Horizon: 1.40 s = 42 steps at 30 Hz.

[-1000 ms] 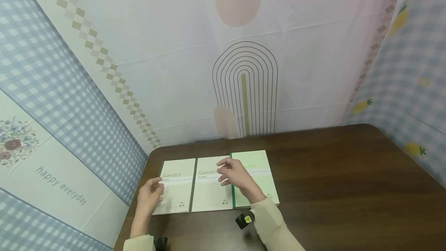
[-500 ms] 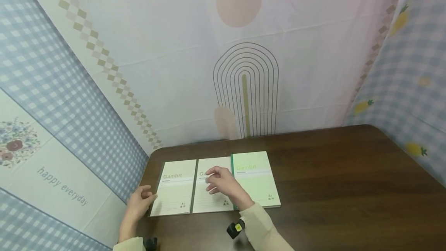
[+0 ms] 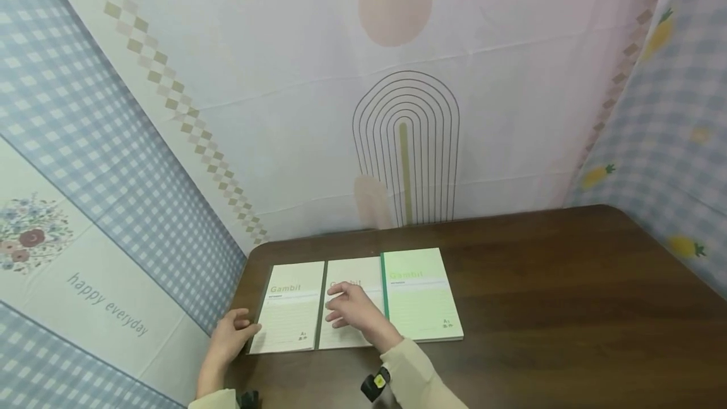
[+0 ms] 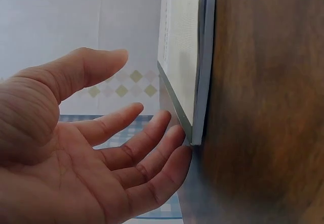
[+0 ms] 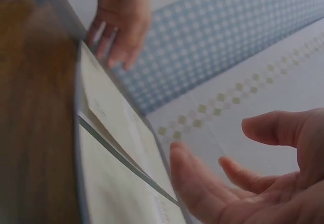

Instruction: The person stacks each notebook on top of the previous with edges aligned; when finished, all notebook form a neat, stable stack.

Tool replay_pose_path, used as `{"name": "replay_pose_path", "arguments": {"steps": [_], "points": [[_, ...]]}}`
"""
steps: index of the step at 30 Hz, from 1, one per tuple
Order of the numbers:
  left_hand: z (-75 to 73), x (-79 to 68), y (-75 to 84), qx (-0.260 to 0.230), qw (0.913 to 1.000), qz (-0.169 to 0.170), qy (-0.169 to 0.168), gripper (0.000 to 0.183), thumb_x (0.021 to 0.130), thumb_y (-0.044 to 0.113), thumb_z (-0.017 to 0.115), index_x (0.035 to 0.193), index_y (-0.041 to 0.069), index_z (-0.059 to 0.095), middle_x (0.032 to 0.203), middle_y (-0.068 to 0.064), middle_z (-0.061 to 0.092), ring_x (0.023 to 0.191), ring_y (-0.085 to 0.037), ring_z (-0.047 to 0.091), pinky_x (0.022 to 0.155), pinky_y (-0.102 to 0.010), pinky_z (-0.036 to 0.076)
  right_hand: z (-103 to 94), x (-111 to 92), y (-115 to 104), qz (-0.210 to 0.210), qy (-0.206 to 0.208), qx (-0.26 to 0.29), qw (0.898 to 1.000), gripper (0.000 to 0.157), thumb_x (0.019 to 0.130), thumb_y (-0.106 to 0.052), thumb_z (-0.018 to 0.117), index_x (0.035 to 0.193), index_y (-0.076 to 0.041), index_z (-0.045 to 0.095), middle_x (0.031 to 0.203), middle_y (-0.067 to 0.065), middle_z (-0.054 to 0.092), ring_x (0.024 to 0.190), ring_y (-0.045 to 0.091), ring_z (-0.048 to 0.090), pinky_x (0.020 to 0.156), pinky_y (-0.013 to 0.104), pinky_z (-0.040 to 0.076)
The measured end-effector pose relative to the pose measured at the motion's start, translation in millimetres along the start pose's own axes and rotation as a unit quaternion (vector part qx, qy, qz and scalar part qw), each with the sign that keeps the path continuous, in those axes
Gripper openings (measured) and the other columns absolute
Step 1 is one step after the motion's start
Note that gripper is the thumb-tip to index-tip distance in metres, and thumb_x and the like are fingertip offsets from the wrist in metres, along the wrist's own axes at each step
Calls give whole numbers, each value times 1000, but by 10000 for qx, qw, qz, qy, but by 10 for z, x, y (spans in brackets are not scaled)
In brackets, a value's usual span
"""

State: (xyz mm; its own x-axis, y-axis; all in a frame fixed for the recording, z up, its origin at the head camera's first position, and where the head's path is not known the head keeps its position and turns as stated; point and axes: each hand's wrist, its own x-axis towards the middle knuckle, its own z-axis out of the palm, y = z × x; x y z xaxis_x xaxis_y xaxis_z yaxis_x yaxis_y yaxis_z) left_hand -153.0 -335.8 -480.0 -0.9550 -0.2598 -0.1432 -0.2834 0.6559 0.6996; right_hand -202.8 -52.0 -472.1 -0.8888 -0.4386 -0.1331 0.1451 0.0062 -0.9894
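Three notebooks lie side by side on the table in the head view: a cream left notebook (image 3: 288, 317), a cream middle notebook (image 3: 341, 337) and a pale green right notebook (image 3: 423, 305) with a green spine. Beside the left notebook's outer edge is my left hand (image 3: 229, 337), fingers loosely bent. In the left wrist view its fingertips (image 4: 179, 163) are right at that notebook's spine corner, with the thumb apart. My right hand (image 3: 359, 314) is over the middle notebook, covering part of its title. Its fingers (image 5: 195, 178) are relaxed and spread from the thumb, holding nothing.
The brown wooden table (image 3: 545, 289) extends to the right of the notebooks. Behind it hangs a pale patterned cloth (image 3: 295, 144). Blue checked cloths flank the table, the left checked cloth (image 3: 142, 163) close to my left hand.
My left hand has drawn back left and down from the left notebook's cover to its outer edge. My right hand has moved left and toward me, from the right notebook's spine over the middle one.
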Motion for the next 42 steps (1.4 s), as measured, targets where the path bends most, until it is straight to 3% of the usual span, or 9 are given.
{"name": "replay_pose_path", "arguments": {"steps": [15, 22, 29, 37, 42], "points": [[32, 20, -5, -85, 9998, -134, -154, 57, 93, 12, 67, 133, -20, 42, 119, -40, 57, 107, -53, 58, 82, -53, 55, 205, -1, 205, 436, -203, -127, 9988, 47, 93, -9, 62, 134, 10, 50, 107, 17, 65, 99, 35, 68, 80, 42, 59], [85, 50, 29, 12, 9996, -276, 104, 56, 90, 12, 66, 132, -20, 46, 121, -42, 57, 110, -55, 57, 89, -59, 51, 260, 15, 249, 465, -329, -83, 9983, 48, 92, -11, 62, 133, 11, 49, 106, 15, 64, 99, 33, 67, 83, 43, 58], [155, 116, -42, -675, 9957, -521, 364, 50, 88, 0, 59, 132, -22, 49, 123, -39, 55, 112, -48, 54, 94, -57, 46, 307, 10, 256, 539, -503, -209, 9971, 51, 93, -13, 62, 134, 12, 49, 111, 16, 62, 107, 38, 64, 88, 46, 57], [133, 127, -84, -1153, 9926, -377, 48, 55, 86, -6, 52, 138, -21, 42, 136, -43, 46, 125, -52, 47, 102, -60, 40, 307, 2, 238, 433, -602, -347, 9966, 47, 91, -11, 62, 132, 10, 50, 110, 16, 63, 104, 33, 63, 88, 48, 56], [137, 118, -73, -1563, 9863, -507, 173, 58, 85, -7, 49, 140, -20, 40, 139, -41, 42, 127, -50, 43, 105, -61, 37, 289, 10, 266, 341, -493, -283, 9978, 44, 90, -4, 64, 130, 8, 50, 116, 20, 65, 109, 33, 62, 90, 50, 55]]}}
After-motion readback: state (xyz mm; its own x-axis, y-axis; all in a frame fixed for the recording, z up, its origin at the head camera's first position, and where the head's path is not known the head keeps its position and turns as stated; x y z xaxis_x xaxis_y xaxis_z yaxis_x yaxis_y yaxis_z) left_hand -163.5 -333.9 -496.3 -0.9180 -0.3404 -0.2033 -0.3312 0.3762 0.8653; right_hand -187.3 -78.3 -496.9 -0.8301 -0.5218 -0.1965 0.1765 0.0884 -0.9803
